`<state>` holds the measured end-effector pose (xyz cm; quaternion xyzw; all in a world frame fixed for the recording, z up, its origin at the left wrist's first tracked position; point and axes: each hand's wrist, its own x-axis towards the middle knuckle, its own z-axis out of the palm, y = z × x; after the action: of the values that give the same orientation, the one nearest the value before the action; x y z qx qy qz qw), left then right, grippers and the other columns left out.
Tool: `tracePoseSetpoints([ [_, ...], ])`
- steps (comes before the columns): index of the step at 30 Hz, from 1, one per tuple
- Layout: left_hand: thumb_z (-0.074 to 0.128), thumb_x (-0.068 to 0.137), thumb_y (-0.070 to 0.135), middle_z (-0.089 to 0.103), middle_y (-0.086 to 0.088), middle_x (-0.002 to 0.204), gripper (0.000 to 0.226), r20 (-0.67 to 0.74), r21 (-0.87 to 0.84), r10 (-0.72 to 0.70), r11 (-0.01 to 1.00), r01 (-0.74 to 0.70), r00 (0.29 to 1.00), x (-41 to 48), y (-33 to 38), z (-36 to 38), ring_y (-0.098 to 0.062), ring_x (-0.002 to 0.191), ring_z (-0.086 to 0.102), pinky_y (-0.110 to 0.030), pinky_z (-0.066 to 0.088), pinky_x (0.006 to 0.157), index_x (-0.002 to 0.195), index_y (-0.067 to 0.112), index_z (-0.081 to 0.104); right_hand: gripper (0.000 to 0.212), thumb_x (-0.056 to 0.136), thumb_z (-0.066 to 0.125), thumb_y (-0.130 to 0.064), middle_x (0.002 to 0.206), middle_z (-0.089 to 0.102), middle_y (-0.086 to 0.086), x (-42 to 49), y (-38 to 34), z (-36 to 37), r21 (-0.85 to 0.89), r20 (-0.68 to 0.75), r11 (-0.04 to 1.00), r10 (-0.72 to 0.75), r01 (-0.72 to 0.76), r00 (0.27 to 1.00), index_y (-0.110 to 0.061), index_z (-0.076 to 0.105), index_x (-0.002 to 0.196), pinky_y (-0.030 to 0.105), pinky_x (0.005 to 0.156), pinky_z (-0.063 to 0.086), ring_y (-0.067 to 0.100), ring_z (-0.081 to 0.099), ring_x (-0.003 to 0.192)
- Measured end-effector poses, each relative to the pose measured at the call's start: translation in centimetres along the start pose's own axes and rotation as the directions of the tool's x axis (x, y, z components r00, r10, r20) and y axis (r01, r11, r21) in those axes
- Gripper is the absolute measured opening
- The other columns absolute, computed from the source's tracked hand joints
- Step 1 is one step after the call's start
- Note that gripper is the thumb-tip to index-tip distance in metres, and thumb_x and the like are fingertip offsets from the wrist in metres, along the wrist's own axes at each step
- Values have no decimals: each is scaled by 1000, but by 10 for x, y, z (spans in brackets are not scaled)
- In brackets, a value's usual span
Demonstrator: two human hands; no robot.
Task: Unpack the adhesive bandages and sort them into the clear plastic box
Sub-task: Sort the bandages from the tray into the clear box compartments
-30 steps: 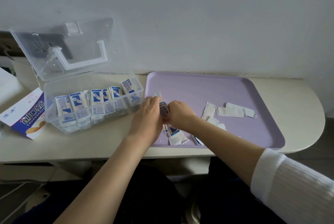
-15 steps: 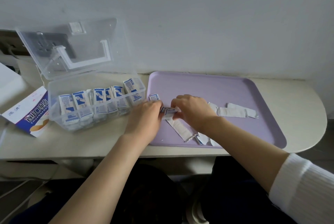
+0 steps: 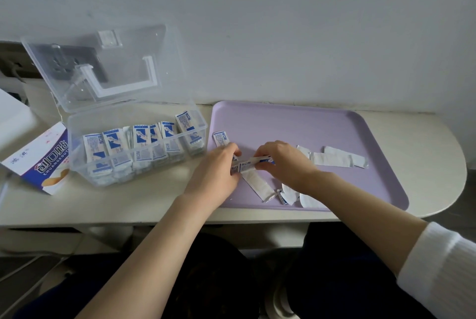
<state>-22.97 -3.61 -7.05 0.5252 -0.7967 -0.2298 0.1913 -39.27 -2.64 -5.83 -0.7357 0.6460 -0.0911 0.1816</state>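
A small bundle of blue-and-white bandage packets [image 3: 248, 164] stretches between my hands over the purple tray [image 3: 283, 122]. My left hand [image 3: 219, 169] pinches its left end and my right hand [image 3: 282, 161] pinches its right end. One loose packet [image 3: 221, 138] lies on the tray just behind my left hand. White wrappers [image 3: 258, 184] lie face down under and in front of my hands. The clear plastic box [image 3: 77, 125] stands to the left with its lid [image 3: 103, 66] up, and several rows of packets [image 3: 140, 143] stand in it.
A white and blue bandage carton [image 3: 42, 161] lies left of the box. More white wrappers [image 3: 337, 160] lie on the tray to the right of my right hand. The table's rounded end [image 3: 443, 164] is at the right, the wall close behind.
My hands have drawn apart, and the bundle now stretches sideways between them. One packet now lies loose on the tray behind my left hand.
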Motion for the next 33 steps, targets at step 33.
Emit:
tracePoseSetpoints([
  [33,41,82,5,44,-11,119,38,-3,545,25,838,-19,1000,-11,3,18,-28,109,45,-30,37,86,120,6,41,34,98,40,-5,135,42,7,3,-4,29,-69,-88,993,-97,91,991,-9,49,131,25,94,37,22,41,123],
])
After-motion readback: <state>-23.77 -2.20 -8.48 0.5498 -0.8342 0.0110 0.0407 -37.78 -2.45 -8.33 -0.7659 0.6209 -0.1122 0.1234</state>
